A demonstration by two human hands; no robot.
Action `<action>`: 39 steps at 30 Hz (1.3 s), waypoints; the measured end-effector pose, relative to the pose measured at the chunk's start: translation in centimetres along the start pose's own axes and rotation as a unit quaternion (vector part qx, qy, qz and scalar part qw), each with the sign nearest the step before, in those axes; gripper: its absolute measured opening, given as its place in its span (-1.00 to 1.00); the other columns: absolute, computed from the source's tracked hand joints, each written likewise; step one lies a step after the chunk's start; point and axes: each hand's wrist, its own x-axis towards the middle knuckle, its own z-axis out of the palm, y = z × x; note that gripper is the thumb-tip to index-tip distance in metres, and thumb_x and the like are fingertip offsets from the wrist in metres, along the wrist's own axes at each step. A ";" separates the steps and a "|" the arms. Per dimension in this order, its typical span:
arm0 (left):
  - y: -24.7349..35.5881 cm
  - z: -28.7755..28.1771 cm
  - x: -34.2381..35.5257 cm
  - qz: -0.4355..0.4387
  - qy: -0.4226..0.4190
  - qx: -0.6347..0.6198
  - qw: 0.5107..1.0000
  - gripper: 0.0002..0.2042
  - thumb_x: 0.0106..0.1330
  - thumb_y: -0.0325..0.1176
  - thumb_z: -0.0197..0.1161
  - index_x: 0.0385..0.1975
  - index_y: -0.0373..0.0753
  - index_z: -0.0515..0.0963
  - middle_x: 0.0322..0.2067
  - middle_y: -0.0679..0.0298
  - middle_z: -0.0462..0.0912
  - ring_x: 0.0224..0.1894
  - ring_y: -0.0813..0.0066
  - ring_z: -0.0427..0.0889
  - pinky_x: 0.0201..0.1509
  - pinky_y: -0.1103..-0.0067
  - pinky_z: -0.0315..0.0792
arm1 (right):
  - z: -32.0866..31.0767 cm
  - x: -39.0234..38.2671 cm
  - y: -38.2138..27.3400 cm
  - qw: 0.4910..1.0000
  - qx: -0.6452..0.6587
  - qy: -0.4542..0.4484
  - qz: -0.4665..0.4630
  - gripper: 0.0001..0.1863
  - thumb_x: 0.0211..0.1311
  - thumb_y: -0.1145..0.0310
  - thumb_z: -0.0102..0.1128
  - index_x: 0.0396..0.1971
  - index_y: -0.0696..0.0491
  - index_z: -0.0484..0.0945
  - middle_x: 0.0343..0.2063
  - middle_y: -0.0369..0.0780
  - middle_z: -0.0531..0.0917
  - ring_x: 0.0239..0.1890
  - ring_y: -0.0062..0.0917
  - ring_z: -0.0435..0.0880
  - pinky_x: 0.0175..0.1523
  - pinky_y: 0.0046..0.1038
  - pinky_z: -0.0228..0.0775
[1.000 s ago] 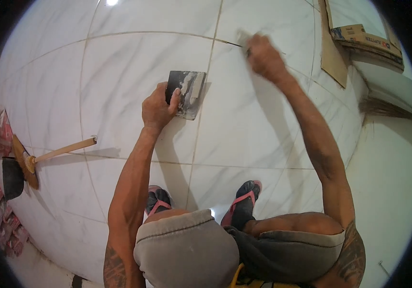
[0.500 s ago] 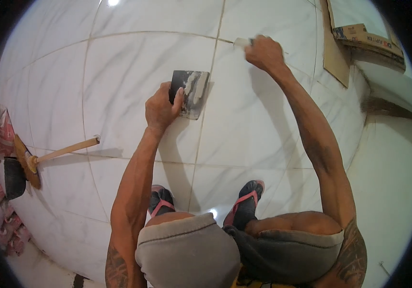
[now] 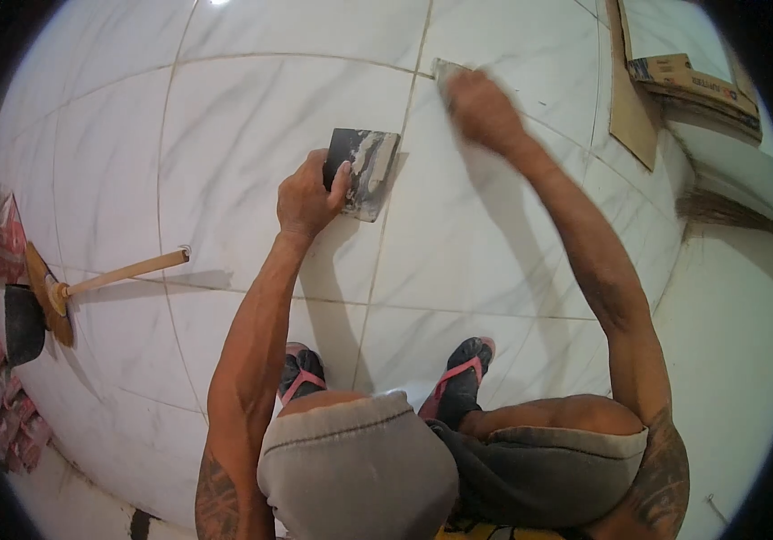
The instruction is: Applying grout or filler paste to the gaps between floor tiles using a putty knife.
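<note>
A dark square board (image 3: 364, 177) smeared with pale paste (image 3: 378, 162) is over the white tiled floor (image 3: 251, 171) in front of the person, pinched at its left edge in the grip of the left hand (image 3: 311, 196), thumb laid across the top. Ahead and to the right, the right hand (image 3: 484, 110), blurred, has its grip closed around a pale scraper (image 3: 446, 74) near a crossing of tile joints (image 3: 420, 72), though whether the blade touches the floor I cannot tell. Farther out are pink sandals (image 3: 466, 367) below, a wooden-handled brush (image 3: 125, 270) beside a black container (image 3: 22, 322) at left, and cardboard (image 3: 631, 108) at upper right.
</note>
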 end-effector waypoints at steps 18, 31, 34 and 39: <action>-0.8 -1.0 -0.6 -0.001 0.000 0.023 1.000 -0.74 0.28 -0.19 0.27 -0.21 -0.24 0.51 -0.48 0.11 0.66 -0.51 0.16 0.65 -0.45 0.39 0.52 | -0.3 -3.7 5.7 0.955 0.076 0.003 0.288 -0.65 0.07 0.13 0.08 -0.45 0.16 0.56 -0.40 0.01 0.63 -0.30 -0.06 0.61 -0.12 -0.12 0.48; -0.7 -0.9 -0.4 -0.007 -0.010 0.013 1.000 -0.75 0.29 -0.19 0.26 -0.23 -0.24 0.49 -0.50 0.11 0.64 -0.53 0.18 0.64 -0.46 0.39 0.50 | -4.1 3.1 2.8 0.980 0.183 -0.057 0.048 -0.60 0.08 0.57 0.08 -0.01 0.16 0.52 0.05 -0.11 0.55 0.18 -0.28 0.44 0.19 -0.35 0.40; -0.5 -0.3 -0.3 0.008 -0.005 0.026 1.000 -0.75 0.29 -0.19 0.26 -0.23 -0.24 0.49 -0.51 0.11 0.64 -0.53 0.17 0.64 -0.45 0.40 0.50 | -2.8 3.7 3.2 0.984 0.127 -0.069 -0.108 -0.53 -0.01 0.75 0.09 -0.03 0.08 0.54 0.08 -0.17 0.54 0.20 -0.31 0.43 0.26 -0.36 0.40; -1.1 -0.5 -0.5 -0.004 -0.001 0.024 1.000 -0.74 0.27 -0.19 0.27 -0.22 -0.24 0.50 -0.50 0.11 0.65 -0.52 0.18 0.65 -0.46 0.40 0.51 | -4.0 -1.1 6.4 0.973 0.104 -0.156 -0.138 -0.48 -0.08 0.77 0.08 -0.03 0.07 0.55 0.10 -0.23 0.54 0.23 -0.30 0.41 0.24 -0.37 0.42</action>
